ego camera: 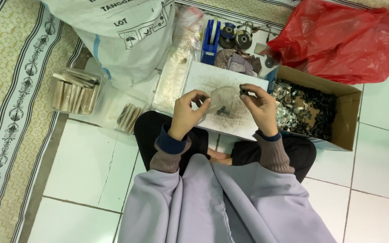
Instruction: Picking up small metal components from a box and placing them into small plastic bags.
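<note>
My left hand pinches the edge of a small clear plastic bag that holds a few dark parts at its bottom. My right hand grips a small black cylindrical part between thumb and fingers, right at the bag's upper right edge. Both hands hover over a white board lying on my lap. My legs are crossed on the white tile floor.
A cardboard box of black and silvery small parts sits at right, a red plastic bag behind it. A large white sack stands at back left. Clear containers of flat tan packets lie left. A blue tape dispenser and tape rolls sit behind.
</note>
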